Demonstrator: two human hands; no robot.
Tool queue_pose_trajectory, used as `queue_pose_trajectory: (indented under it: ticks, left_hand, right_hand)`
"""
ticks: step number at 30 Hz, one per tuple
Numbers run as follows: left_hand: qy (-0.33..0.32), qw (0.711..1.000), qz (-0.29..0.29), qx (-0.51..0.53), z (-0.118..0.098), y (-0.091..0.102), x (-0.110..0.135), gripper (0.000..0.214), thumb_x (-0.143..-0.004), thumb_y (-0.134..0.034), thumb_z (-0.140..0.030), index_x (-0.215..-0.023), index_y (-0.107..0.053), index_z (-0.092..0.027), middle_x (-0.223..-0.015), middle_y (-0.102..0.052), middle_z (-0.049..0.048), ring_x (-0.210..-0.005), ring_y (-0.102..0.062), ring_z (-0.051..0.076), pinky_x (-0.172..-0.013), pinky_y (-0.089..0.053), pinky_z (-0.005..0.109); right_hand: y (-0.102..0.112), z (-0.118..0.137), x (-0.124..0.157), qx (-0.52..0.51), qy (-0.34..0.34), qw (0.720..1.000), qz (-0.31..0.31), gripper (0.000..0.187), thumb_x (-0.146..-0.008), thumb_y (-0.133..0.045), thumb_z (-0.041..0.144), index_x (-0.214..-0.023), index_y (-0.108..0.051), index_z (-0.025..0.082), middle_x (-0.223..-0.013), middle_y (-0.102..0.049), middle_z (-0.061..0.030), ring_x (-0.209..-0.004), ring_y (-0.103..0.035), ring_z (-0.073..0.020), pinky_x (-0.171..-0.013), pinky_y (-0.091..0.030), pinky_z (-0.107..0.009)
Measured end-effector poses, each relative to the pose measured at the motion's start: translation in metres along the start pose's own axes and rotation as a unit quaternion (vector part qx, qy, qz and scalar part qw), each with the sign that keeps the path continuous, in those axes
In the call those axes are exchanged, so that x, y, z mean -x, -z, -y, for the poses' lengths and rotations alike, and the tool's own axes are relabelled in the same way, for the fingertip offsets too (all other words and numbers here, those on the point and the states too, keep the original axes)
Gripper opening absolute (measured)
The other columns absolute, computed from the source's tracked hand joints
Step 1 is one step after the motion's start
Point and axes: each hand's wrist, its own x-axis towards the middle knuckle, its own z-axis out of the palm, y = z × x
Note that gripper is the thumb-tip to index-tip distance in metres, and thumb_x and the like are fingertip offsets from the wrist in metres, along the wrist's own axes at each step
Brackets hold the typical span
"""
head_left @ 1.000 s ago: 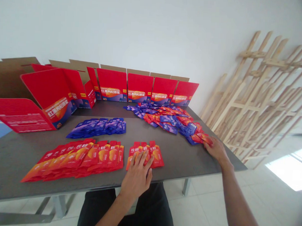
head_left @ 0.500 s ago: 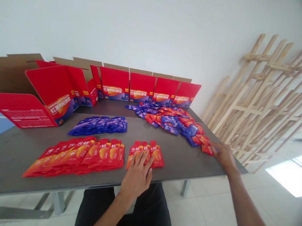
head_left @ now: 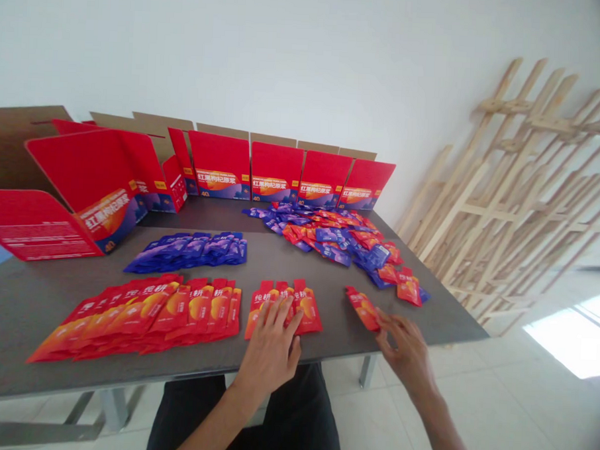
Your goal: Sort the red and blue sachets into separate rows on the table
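My right hand (head_left: 399, 342) pinches the end of a red sachet (head_left: 362, 309) over the right front of the table. With fingers spread, my left hand (head_left: 274, 340) rests on a small row of red sachets (head_left: 307, 307), partly covering them. Left of it lies a long overlapping row of red sachets (head_left: 142, 311). Behind that row is a shorter row of blue-purple sachets (head_left: 194, 250). A loose heap of mixed red and blue sachets (head_left: 329, 234) spreads across the back right of the table.
Open red cartons (head_left: 223, 165) line the back of the grey table (head_left: 288, 261), with a larger open carton (head_left: 41, 224) at the left. Wooden easel-like frames (head_left: 510, 194) lean against the wall on the right. The table's front edge is close to my legs (head_left: 302, 411).
My right hand has drawn a red sachet from the heap's near end toward the left and front. My left hand stays on the small red row. The view has shifted slightly.
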Motion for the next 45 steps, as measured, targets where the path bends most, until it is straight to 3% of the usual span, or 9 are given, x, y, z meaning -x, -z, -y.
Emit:
queue_pose_trajectory:
  ticks: [5, 10, 22, 25, 29, 31, 34, 41, 45]
  left_hand:
    - [-0.048, 0.998, 0.034, 0.036, -0.009, -0.005, -0.014, 0.048, -0.102, -0.052, -0.035, -0.147, -0.058, -0.02, -0.159, -0.052, 0.0122, -0.151, -0.043, 0.031, -0.126, -0.032, 0.056]
    - [-0.055, 0.997, 0.042, 0.039, -0.014, -0.014, -0.022, 0.05, -0.103, -0.052, -0.037, -0.151, -0.055, -0.022, -0.159, -0.053, 0.0122, -0.149, -0.046, 0.031, -0.125, -0.034, 0.055]
    - [-0.056, 0.997, 0.046, 0.034, -0.014, -0.014, -0.023, 0.05, -0.102, -0.052, -0.033, -0.15, -0.056, -0.02, -0.155, -0.056, 0.0145, -0.147, -0.047, 0.033, -0.123, -0.035, 0.055]
    - [-0.053, 0.997, 0.048, 0.037, -0.014, -0.013, -0.022, 0.05, -0.102, -0.053, -0.031, -0.151, -0.055, -0.023, -0.156, -0.055, 0.013, -0.147, -0.047, 0.033, -0.123, -0.035, 0.055]
    - [-0.053, 0.997, 0.047, 0.04, -0.013, -0.012, -0.022, 0.048, -0.101, -0.053, -0.031, -0.149, -0.058, -0.024, -0.156, -0.055, 0.0121, -0.147, -0.046, 0.032, -0.124, -0.034, 0.055]
    - [-0.054, 0.997, 0.04, 0.04, -0.013, -0.013, -0.022, 0.047, -0.101, -0.053, -0.032, -0.147, -0.059, -0.024, -0.155, -0.056, 0.0123, -0.147, -0.047, 0.032, -0.125, -0.033, 0.055]
    - [-0.053, 0.997, 0.034, 0.041, -0.014, -0.014, -0.022, 0.046, -0.102, -0.053, -0.032, -0.147, -0.06, -0.023, -0.156, -0.055, 0.012, -0.147, -0.047, 0.031, -0.125, -0.033, 0.055]
    - [-0.051, 0.997, 0.045, 0.036, -0.015, -0.011, -0.022, 0.047, -0.102, -0.051, -0.031, -0.148, -0.058, -0.023, -0.155, -0.056, 0.012, -0.148, -0.046, 0.031, -0.124, -0.034, 0.054]
    - [-0.051, 0.997, 0.044, 0.036, -0.014, -0.012, -0.022, 0.049, -0.102, -0.052, -0.031, -0.149, -0.057, -0.023, -0.157, -0.054, 0.0121, -0.148, -0.046, 0.031, -0.124, -0.034, 0.054]
  right_hand:
    - [-0.028, 0.043, -0.02, -0.074, 0.065, 0.99, 0.101, 0.032, -0.098, -0.054, 0.01, -0.122, -0.068, 0.025, -0.127, -0.075, -0.0059, -0.118, -0.071, -0.0254, -0.097, -0.062, -0.044]
    - [-0.028, 0.055, -0.035, -0.113, 0.098, 0.97, 0.19, 0.031, -0.098, -0.053, 0.009, -0.119, -0.07, 0.024, -0.133, -0.073, -0.0092, -0.124, -0.07, -0.0258, -0.096, -0.065, -0.041]
    - [-0.032, 0.061, -0.043, -0.185, 0.144, 0.948, 0.218, 0.03, -0.099, -0.054, 0.012, -0.122, -0.07, 0.024, -0.135, -0.072, -0.0083, -0.134, -0.063, -0.022, -0.11, -0.058, -0.041]
    - [-0.021, 0.035, -0.048, -0.15, 0.102, 0.967, 0.18, 0.026, -0.099, -0.057, 0.018, -0.121, -0.07, 0.026, -0.134, -0.072, -0.0085, -0.128, -0.066, -0.0241, -0.11, -0.056, -0.047]
    - [-0.004, -0.053, -0.044, -0.035, -0.052, 0.997, 0.052, 0.032, -0.096, -0.057, 0.024, -0.126, -0.069, 0.022, -0.141, -0.067, -0.0135, -0.132, -0.062, -0.0295, -0.114, -0.048, -0.057]
    - [-0.001, -0.101, -0.033, 0.028, -0.108, 0.992, 0.065, 0.04, -0.093, -0.058, 0.03, -0.13, -0.068, 0.021, -0.148, -0.061, -0.0155, -0.137, -0.058, -0.0324, -0.115, -0.046, -0.059]
    - [-0.003, -0.149, -0.015, 0.019, -0.104, 0.985, 0.137, 0.041, -0.093, -0.054, 0.032, -0.13, -0.071, 0.022, -0.141, -0.067, -0.013, -0.13, -0.064, -0.0287, -0.112, -0.051, -0.051]
    - [-0.002, -0.166, 0.001, 0.084, -0.123, 0.977, 0.15, 0.039, -0.099, -0.05, 0.04, -0.122, -0.077, 0.023, -0.114, -0.081, -0.0094, -0.099, -0.078, -0.0278, -0.082, -0.063, -0.038]
    - [0.013, -0.161, 0.0, 0.148, -0.115, 0.979, 0.074, 0.034, -0.098, -0.052, 0.038, -0.107, -0.08, 0.022, -0.1, -0.083, -0.0085, -0.084, -0.079, -0.0271, -0.066, -0.06, -0.034]
